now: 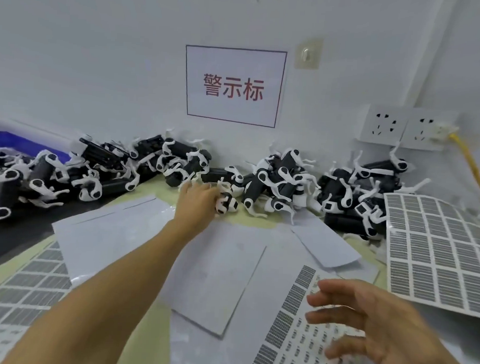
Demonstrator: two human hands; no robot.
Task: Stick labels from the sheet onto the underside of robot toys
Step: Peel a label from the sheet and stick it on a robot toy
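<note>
We face a plain, pale grey-white painted wall (102, 54) under even, soft light. A white rectangular paper sign with a thin red border and three red Chinese characters (234, 86) hangs on it near the centre. Just right of the sign's top corner sits a small cream wall switch plate (307, 54). Lower right, two white power socket plates (398, 126) sit side by side, with a yellow cable (470, 162) running down from the right one. Below, we see a pale yellow-green table (162, 191). A blue plastic bin (20, 142) sits at far left.
</note>
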